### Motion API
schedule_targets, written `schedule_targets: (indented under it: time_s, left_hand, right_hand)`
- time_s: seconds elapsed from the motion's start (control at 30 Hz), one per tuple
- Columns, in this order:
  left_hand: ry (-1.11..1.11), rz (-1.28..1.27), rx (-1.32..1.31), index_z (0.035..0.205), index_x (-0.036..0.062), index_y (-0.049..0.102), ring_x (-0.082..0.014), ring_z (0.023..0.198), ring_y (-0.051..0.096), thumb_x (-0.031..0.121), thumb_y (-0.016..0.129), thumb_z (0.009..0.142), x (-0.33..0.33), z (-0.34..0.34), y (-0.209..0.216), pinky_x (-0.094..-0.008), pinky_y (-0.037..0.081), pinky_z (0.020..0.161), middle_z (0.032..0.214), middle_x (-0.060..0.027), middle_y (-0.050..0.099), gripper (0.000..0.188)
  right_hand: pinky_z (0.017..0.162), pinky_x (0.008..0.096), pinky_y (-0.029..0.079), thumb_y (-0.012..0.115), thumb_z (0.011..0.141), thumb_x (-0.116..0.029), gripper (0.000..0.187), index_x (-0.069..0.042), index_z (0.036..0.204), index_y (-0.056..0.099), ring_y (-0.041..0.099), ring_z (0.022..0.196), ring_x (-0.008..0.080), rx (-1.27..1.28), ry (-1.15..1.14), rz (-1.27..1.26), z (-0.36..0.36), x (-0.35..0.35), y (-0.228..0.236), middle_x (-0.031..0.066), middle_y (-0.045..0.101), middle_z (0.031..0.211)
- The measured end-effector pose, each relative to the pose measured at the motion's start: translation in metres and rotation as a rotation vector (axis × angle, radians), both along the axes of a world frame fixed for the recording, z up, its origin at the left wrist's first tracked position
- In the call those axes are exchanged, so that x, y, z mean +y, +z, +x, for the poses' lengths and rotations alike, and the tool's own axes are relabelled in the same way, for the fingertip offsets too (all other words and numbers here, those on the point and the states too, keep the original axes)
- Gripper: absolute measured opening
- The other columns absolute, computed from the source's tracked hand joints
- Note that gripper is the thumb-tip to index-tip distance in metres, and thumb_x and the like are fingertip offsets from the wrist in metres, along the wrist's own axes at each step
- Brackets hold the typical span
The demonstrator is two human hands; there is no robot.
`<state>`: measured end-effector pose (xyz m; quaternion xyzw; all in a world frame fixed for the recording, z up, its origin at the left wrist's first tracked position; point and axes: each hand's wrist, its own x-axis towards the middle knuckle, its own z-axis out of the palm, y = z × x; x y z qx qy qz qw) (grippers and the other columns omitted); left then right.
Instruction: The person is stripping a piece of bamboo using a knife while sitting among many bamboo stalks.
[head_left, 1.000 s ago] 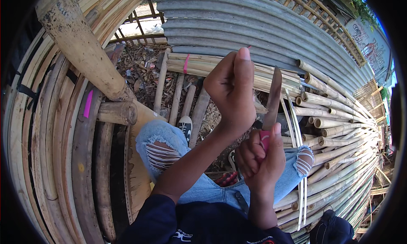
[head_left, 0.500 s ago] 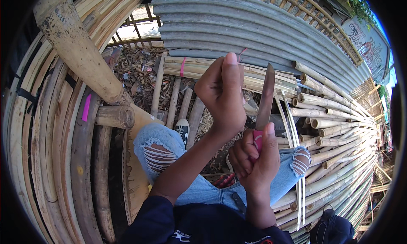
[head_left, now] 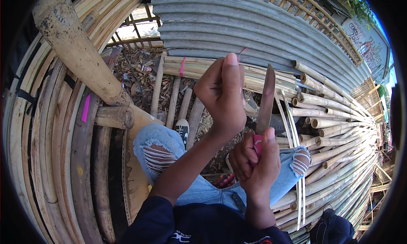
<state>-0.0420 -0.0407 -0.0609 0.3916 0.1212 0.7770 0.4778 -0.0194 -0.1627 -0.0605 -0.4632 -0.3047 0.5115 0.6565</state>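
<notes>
My left hand [head_left: 220,89] is held up in front of me, closed in a fist with the thumb on top; nothing shows in it or sticks out of it. To its right and nearer my body, my right hand [head_left: 258,163] is wrapped round the pink handle [head_left: 257,143] of a knife. Its bare metal blade [head_left: 266,95] points up and away from me, apart from the left hand. Behind the fist lies a bundle of split bamboo strips [head_left: 203,69], tied with a pink band [head_left: 182,67]. A thin pink strand [head_left: 242,54] rises just past the left thumb.
A thick bamboo pole [head_left: 80,53] slants in at the left, beside stacked split bamboo [head_left: 46,159]. Many bamboo poles [head_left: 335,153] lie to the right. Corrugated metal sheeting [head_left: 241,23] stands ahead. Two thin pale strips [head_left: 299,180] cross near my right knee. A dark cap [head_left: 333,227] lies lower right.
My right hand and the knife have dipped very slightly toward me. My left fist stays almost in place.
</notes>
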Motion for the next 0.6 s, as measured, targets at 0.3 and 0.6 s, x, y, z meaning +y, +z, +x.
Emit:
schedule_targets:
  time_s: [0.3, 0.6]
  left_hand:
    - [0.031, -0.022, 0.029, 0.056, 0.0125, 0.031, -0.0043, 0.035, 0.024, 0.022, 0.045, 0.097, -0.001, -0.003, 0.002, -0.0243, 0.019, 0.039, 0.04, 0.003, 0.028, 0.044]
    - [0.025, -0.061, -0.031, 0.055, 0.0097, 0.032, -0.0023, 0.037, 0.026, 0.018, 0.046, 0.097, -0.006, -0.001, 0.009, -0.0239, 0.016, 0.038, 0.044, 0.0041, 0.031, 0.045]
  right_hand:
    - [0.036, 0.0242, 0.015, 0.031, 0.1, -0.045, 0.054, -0.011, 0.058, 0.034, 0.022, 0.036, 0.0078, -0.401, -0.136, 0.019, -0.003, 0.002, -0.006, -0.0018, 0.03, 0.043]
    - [0.046, 0.0446, 0.034, 0.052, 0.093, -0.021, 0.029, 0.0, 0.073, 0.049, 0.048, 0.045, 0.0365, -1.152, -0.326, 0.177, 0.011, 0.011, -0.022, 0.016, 0.045, 0.052]
